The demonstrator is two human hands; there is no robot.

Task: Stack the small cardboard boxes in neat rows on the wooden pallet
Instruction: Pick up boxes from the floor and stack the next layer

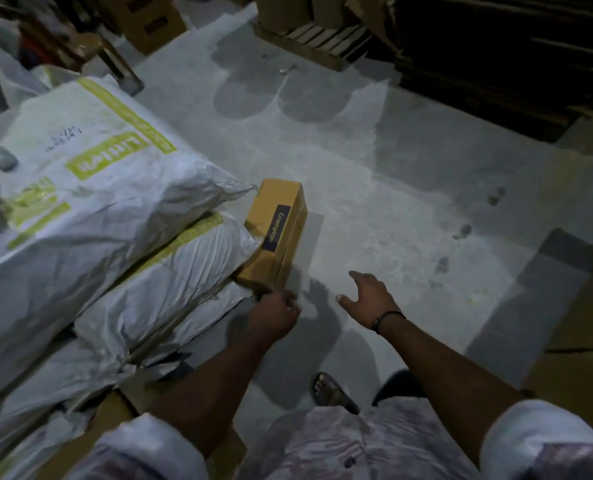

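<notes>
The white woven sacks (80,202) bulge against the long side of the Crompton box (276,233), which lies on the concrete floor (409,202), tucked in at their foot. The left hand (274,313) has its fingers curled round the box's near end. That is a one-corner hold, and lifted that way the long carton would likely swing or slip out. Dragging it free could also unsettle the piled sacks. The wooden pallet (322,43) sits well apart at the far end, so a carry is needed. The right hand (367,296) hovers beside the box, spread wide and holding nothing. Without its support, the lift looks unsteady. Dim light and the dusty floor add a slipping risk.
</notes>
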